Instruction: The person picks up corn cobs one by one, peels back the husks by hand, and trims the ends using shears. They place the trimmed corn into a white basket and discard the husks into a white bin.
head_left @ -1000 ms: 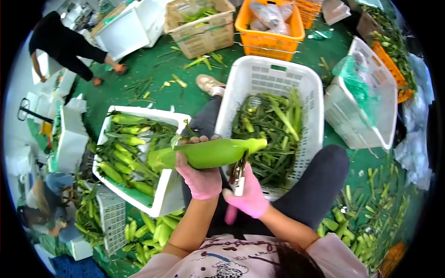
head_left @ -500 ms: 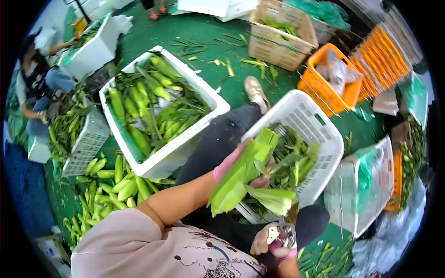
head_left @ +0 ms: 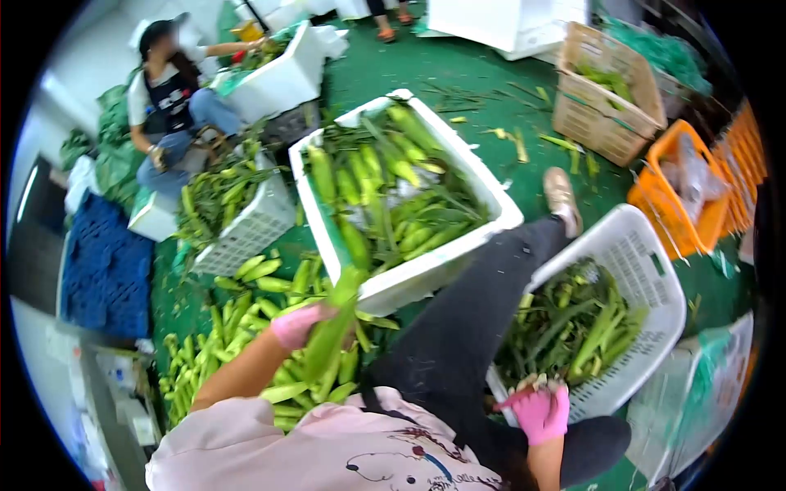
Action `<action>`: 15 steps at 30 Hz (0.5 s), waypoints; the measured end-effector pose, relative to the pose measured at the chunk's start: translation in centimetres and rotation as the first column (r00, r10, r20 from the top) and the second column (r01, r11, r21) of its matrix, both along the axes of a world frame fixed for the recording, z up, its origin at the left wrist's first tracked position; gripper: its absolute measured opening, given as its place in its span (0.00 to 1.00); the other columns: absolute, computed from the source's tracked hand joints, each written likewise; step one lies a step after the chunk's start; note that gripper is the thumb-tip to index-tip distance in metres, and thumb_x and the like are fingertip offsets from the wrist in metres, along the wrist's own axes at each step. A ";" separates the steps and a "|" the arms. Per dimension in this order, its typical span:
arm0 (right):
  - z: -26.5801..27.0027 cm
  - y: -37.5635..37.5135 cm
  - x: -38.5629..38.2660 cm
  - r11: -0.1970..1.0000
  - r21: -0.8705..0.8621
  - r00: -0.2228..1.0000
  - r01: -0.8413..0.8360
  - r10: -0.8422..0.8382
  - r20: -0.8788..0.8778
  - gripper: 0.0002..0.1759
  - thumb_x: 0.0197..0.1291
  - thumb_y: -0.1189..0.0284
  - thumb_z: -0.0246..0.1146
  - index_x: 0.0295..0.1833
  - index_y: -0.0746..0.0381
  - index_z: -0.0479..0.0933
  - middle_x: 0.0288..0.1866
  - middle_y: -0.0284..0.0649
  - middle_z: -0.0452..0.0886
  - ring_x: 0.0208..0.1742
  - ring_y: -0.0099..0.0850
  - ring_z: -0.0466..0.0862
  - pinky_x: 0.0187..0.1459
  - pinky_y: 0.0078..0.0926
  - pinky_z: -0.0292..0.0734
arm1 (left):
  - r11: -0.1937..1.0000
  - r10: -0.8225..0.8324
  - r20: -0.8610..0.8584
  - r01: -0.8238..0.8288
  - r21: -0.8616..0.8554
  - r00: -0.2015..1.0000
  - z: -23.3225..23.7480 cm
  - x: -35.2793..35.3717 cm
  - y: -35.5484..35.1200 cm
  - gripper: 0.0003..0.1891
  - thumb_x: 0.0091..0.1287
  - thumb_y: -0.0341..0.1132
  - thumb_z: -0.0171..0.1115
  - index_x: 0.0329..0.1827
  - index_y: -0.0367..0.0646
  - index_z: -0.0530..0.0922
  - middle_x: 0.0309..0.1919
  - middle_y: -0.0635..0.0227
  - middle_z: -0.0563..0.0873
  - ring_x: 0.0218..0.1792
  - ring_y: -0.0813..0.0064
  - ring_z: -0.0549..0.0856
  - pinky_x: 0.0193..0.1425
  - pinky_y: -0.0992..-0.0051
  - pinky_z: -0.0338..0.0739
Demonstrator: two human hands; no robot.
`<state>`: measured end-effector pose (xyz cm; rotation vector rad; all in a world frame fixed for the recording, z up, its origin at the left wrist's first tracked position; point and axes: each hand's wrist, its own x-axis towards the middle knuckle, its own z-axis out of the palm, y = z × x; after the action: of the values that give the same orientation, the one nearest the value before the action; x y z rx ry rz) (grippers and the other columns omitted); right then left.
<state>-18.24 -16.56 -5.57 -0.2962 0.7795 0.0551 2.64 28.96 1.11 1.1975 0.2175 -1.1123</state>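
Note:
My left hand (head_left: 300, 326), in a pink glove, is closed around a green corn ear in its husk (head_left: 334, 323), held over the pile of corn ears (head_left: 233, 331) on the floor. My right hand (head_left: 542, 411), also gloved in pink, is at the near edge of the white slatted basket (head_left: 655, 327). Its fingers are curled, and I cannot make out what they hold. Cut green leaves and husks (head_left: 565, 327) lie in that basket. A white foam box (head_left: 417, 299) ahead of me holds more green corn ears (head_left: 368, 176).
A co-worker (head_left: 176, 106) sits at the back left beside a heaped white basket (head_left: 254, 225) and a foam box (head_left: 282, 82). A beige crate (head_left: 602, 123) and an orange crate (head_left: 675, 217) stand at the right. A blue pallet (head_left: 106, 266) is at the left.
My left hand has moved left with the corn ear, from above the slatted basket to the floor pile. My right hand has shifted to the basket's near edge; its metal tool is no longer visible. The view has turned left.

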 end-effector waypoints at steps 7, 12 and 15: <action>3.6 4.1 -1.2 0.922 -0.102 0.899 -0.373 0.387 0.206 0.47 0.60 0.56 0.69 0.80 0.62 0.58 0.77 0.53 0.67 0.76 0.49 0.70 0.73 0.60 0.67 | -0.122 -0.564 -0.651 0.728 0.675 0.509 3.4 -1.7 16.5 0.35 0.66 0.57 0.65 0.73 0.49 0.77 0.63 0.61 0.84 0.59 0.62 0.84 0.62 0.64 0.80; 4.9 4.5 -2.2 0.938 -0.130 0.910 -0.322 0.344 0.232 0.55 0.57 0.52 0.71 0.84 0.56 0.51 0.81 0.55 0.60 0.79 0.50 0.67 0.71 0.64 0.70 | 0.630 -0.747 0.657 -0.210 0.748 0.099 -0.1 13.0 2.6 0.11 0.64 0.27 0.57 0.48 0.41 0.83 0.42 0.52 0.84 0.47 0.47 0.85 0.53 0.57 0.80; 4.6 4.7 -3.1 0.956 -0.130 0.943 -0.263 0.283 0.172 0.55 0.55 0.51 0.71 0.83 0.56 0.53 0.79 0.56 0.63 0.77 0.51 0.69 0.71 0.62 0.70 | 0.222 -0.929 0.243 0.106 0.969 -0.278 -11.4 21.9 -2.9 0.17 0.58 0.31 0.61 0.51 0.45 0.85 0.51 0.55 0.84 0.57 0.51 0.83 0.59 0.57 0.79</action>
<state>-21.30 -11.82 -0.94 -0.5027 0.5490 0.2455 24.58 26.01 -10.28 2.7352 -1.5306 -0.7925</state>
